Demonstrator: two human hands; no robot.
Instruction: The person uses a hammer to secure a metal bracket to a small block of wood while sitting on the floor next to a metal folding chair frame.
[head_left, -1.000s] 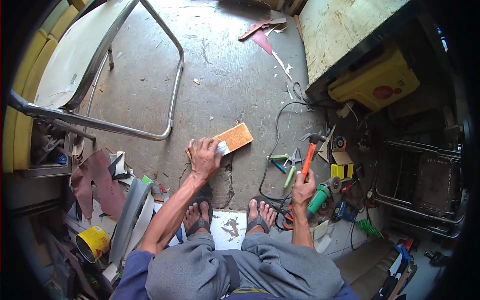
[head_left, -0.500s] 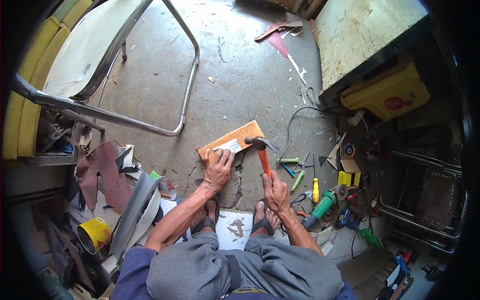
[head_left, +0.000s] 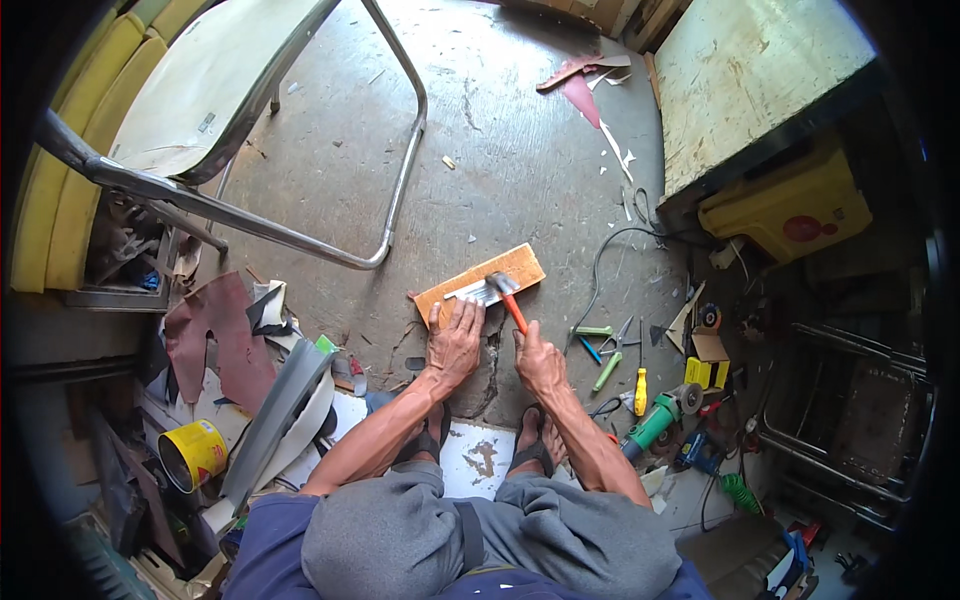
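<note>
Head view: left hand (head_left: 455, 340) laid flat, fingers stretched out over the near edge of an orange-brown wooden block (head_left: 522, 264) and onto a pale metallic strip (head_left: 468, 293) on its top; right hand (head_left: 541, 362) closed around the orange handle of a hammer (head_left: 514, 309), steel head low over the strip's right end, contact or slight gap impossible to tell. Block slantwise on the grey floor (head_left: 520, 150), right end farther from the body, ahead of sandalled feet (head_left: 533, 440). To the right of the hands, on the floor: green-handled pliers (head_left: 606, 370), yellow screwdriver (head_left: 641, 390), then green angle grinder (head_left: 652, 425), with blue drill (head_left: 692, 450) just beside. To the left: dark red fabric (head_left: 212, 345) among scraps, yellow can (head_left: 203, 450) tipped over nearer the body. Farther off, upper left: chair (head_left: 411, 165) with tubular metal frame; upper right: scuffed pale panel (head_left: 765, 85) above a yellow casing (head_left: 760, 215)
</note>
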